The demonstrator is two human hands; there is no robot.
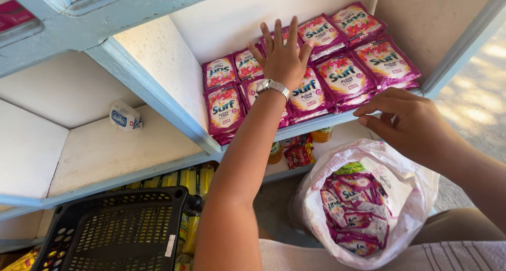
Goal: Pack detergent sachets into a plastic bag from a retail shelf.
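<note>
Lower shelf items partly hidden behind arm. Left hand [283, 57] spread flat, fingers open, pressing pink sachets [337, 73] on shelf [158, 86]. Right hand [403, 118] loosely curled, empty, above white bag [416, 197] holding more sachets.

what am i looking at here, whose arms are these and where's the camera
The one picture comes from a camera worn on a person's head, looking down at their own two bare arms. The left hand, with a wristwatch, lies flat on rows of pink sachets on a pale shelf. The right hand hovers with pinched fingers over a white plastic bag full of the same sachets; I cannot tell whether it holds anything. A black basket sits lower left, and a small white packet lies in the next compartment.
</note>
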